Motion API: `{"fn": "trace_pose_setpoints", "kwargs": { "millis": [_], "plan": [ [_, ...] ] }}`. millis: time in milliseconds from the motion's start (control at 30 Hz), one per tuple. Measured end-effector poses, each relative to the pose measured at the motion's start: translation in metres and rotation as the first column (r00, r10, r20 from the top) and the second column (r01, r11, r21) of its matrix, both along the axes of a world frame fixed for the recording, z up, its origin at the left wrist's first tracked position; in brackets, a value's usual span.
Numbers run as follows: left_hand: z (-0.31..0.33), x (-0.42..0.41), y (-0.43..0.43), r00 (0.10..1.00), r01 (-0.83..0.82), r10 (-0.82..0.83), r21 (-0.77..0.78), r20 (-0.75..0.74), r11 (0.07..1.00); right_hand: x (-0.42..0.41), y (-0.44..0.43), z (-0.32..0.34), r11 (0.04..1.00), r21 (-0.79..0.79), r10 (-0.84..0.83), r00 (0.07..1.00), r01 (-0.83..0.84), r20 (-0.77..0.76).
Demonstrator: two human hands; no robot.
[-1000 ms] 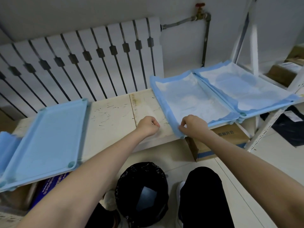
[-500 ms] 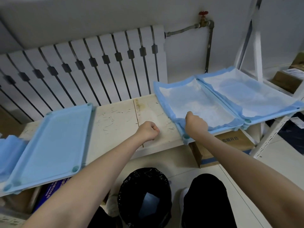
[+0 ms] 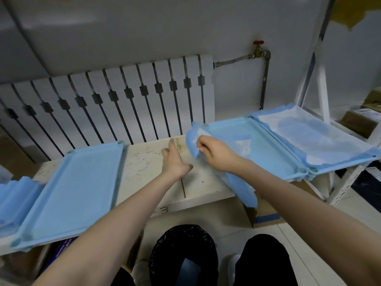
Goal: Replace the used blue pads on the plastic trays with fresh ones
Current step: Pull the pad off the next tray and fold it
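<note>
My right hand [image 3: 216, 154] grips the used blue pad [image 3: 243, 188] and has it bunched and lifted off the middle blue tray [image 3: 268, 145]; part of the pad hangs over the bench's front edge. Most of that tray's floor shows bare. My left hand [image 3: 174, 159] hovers open over the white bench [image 3: 148, 172], fingers stretched toward the pad, holding nothing. A bare blue tray [image 3: 76, 190] lies at the left. The right tray [image 3: 338, 159] still carries a blue-edged pad [image 3: 313, 137].
A black-lined bin [image 3: 183, 254] stands on the floor between my knees. Folded blue pads [image 3: 14, 201] lie at the far left. A cardboard box [image 3: 266, 213] sits under the bench, a white radiator [image 3: 115, 108] behind it, and a white rack [image 3: 323, 83] at the right.
My right hand has pulled the pad up and leftward off the middle tray, baring the tray's floor. My left hand has opened from a fist and reached forward.
</note>
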State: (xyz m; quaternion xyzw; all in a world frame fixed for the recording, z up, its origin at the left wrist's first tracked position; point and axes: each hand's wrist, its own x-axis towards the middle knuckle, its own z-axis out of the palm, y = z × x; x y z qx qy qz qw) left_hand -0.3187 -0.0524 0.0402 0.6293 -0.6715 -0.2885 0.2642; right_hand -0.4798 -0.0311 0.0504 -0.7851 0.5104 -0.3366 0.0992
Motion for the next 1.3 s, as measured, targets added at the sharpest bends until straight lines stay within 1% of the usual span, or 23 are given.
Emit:
{"fn": "trace_pose_setpoints", "kwargs": {
  "millis": [67,100,133,200,300,367,467,500,533,600,667,733,800,833,867,933,1000,1067,1100,1167,1233,1267,1300],
  "plan": [
    [0.007,0.014,-0.003,0.999,-0.035,0.035,-0.165,0.001,0.986,0.010,0.008,0.003,0.994,-0.025,0.110,0.994,-0.110,-0.027],
    [0.009,0.021,-0.005,0.999,-0.025,0.034,-0.235,0.035,0.972,0.012,0.011,0.003,0.990,-0.015,0.138,0.990,-0.138,-0.011],
    [0.008,0.028,-0.009,0.997,0.000,0.021,-0.280,0.073,0.960,0.012,0.013,0.004,0.989,0.005,0.150,0.988,-0.151,0.029],
    [0.008,0.043,-0.012,0.990,0.063,-0.021,-0.297,0.141,0.953,0.014,0.018,0.007,0.987,0.037,0.153,0.980,-0.159,0.126],
    [0.001,0.055,-0.014,0.964,0.154,-0.095,-0.227,0.248,0.962,0.023,0.024,0.017,0.982,0.018,0.180,0.954,-0.190,0.239],
    [-0.004,0.058,-0.012,0.958,0.161,-0.108,-0.185,0.264,0.969,0.037,0.028,0.025,0.969,0.001,0.235,0.929,-0.245,0.287],
    [-0.008,0.064,-0.010,0.994,0.105,-0.099,-0.146,0.054,0.984,0.056,0.033,0.037,0.948,-0.038,0.310,0.896,-0.315,0.316],
    [-0.010,0.070,-0.013,0.995,0.103,-0.103,-0.134,0.011,0.986,0.061,0.034,0.041,0.944,-0.051,0.325,0.892,-0.326,0.315],
    [-0.013,0.075,-0.016,0.992,0.125,-0.124,-0.135,0.012,0.983,0.061,0.035,0.043,0.943,-0.057,0.329,0.890,-0.328,0.316],
    [-0.013,0.086,-0.022,0.989,0.130,-0.114,-0.184,0.097,0.974,0.060,0.034,0.047,0.947,-0.056,0.319,0.895,-0.318,0.313],
    [-0.007,0.089,-0.025,0.989,0.120,-0.102,-0.179,0.104,0.977,0.063,0.032,0.050,0.952,-0.041,0.300,0.903,-0.302,0.308],
    [0.000,0.085,-0.027,0.978,0.191,-0.178,-0.118,0.112,0.974,0.071,0.030,0.052,0.947,-0.042,0.316,0.907,-0.318,0.278],
    [0.005,0.083,-0.027,0.945,0.267,-0.261,-0.002,0.198,0.964,0.079,0.028,0.053,0.940,-0.052,0.339,0.908,-0.337,0.246],
    [0.003,0.087,-0.030,0.940,0.256,-0.262,0.057,0.218,0.965,0.080,0.027,0.055,0.940,-0.063,0.339,0.908,-0.334,0.246],
    [0.001,0.093,-0.032,0.940,0.234,-0.251,0.098,0.233,0.967,0.079,0.025,0.058,0.944,-0.079,0.329,0.907,-0.319,0.263],
    [-0.006,0.109,-0.040,0.906,0.188,-0.213,0.104,0.366,0.977,0.072,0.021,0.064,0.961,-0.143,0.271,0.902,-0.235,0.336],
    [-0.007,0.125,-0.042,0.832,0.138,-0.181,0.121,0.524,0.983,0.062,0.013,0.071,0.975,-0.212,0.154,0.878,-0.062,0.453],
    [0.001,0.135,-0.044,0.771,0.062,-0.146,0.155,0.620,0.986,0.052,0.003,0.072,0.965,-0.222,0.000,0.843,0.141,0.538],
    [0.008,0.138,-0.048,0.765,0.031,-0.104,0.126,0.635,0.992,0.048,-0.004,0.070,0.957,-0.215,-0.055,0.848,0.195,0.527],
    [0.024,0.143,-0.055,0.803,-0.009,0.004,0.006,0.596,1.000,0.038,-0.014,0.062,0.964,-0.180,-0.115,0.920,0.194,0.375],
    [0.043,0.145,-0.065,0.877,-0.067,0.133,-0.158,0.462,0.985,0.026,-0.025,0.050,0.967,-0.162,-0.175,0.976,0.195,0.131],
    [0.054,0.147,-0.068,0.903,-0.121,0.211,-0.250,0.374,0.961,0.020,-0.032,0.045,0.959,-0.178,-0.211,0.975,0.220,0.071],
    [0.066,0.148,-0.069,0.917,-0.182,0.283,-0.338,0.282,0.924,0.016,-0.037,0.045,0.943,-0.199,-0.254,0.963,0.266,0.085]
  ]
}}
